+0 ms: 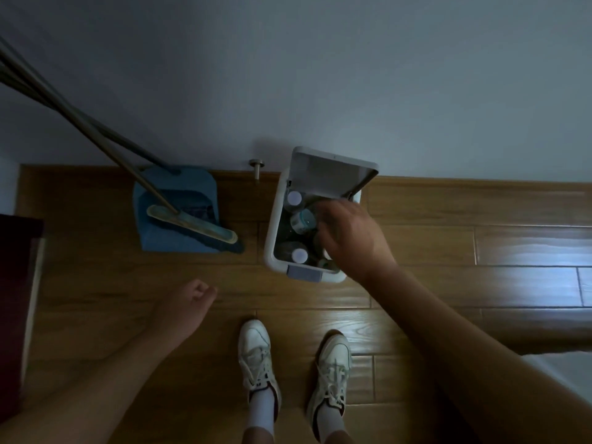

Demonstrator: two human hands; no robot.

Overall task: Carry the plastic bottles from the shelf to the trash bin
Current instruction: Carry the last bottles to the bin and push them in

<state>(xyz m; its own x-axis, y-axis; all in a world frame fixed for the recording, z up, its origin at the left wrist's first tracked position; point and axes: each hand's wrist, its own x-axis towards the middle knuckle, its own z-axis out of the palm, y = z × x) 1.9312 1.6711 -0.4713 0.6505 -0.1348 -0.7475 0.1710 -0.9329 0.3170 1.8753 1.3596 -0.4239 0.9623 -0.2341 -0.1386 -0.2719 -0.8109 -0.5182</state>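
Observation:
A white trash bin (271, 232) stands on the wooden floor against the wall, its lid (333, 174) flipped up. Several plastic bottles lie inside, among them one with a white cap at the back (294, 198) and one at the front (300, 255). My right hand (347, 237) reaches over the bin's opening. Its blurred fingers curl around the base of a clear bottle with a teal label (302, 221), which sits at the top of the pile. My left hand (189, 302) hangs low to the left of the bin, fingers loosely curled and holding nothing. No shelf is in view.
A blue dustpan (179, 232) with a broom (192, 224) leans on the wall left of the bin. A metal door stop (257, 168) sits at the skirting. My white shoes (256, 357) stand just before the bin. Dark furniture (16, 283) is at the left edge.

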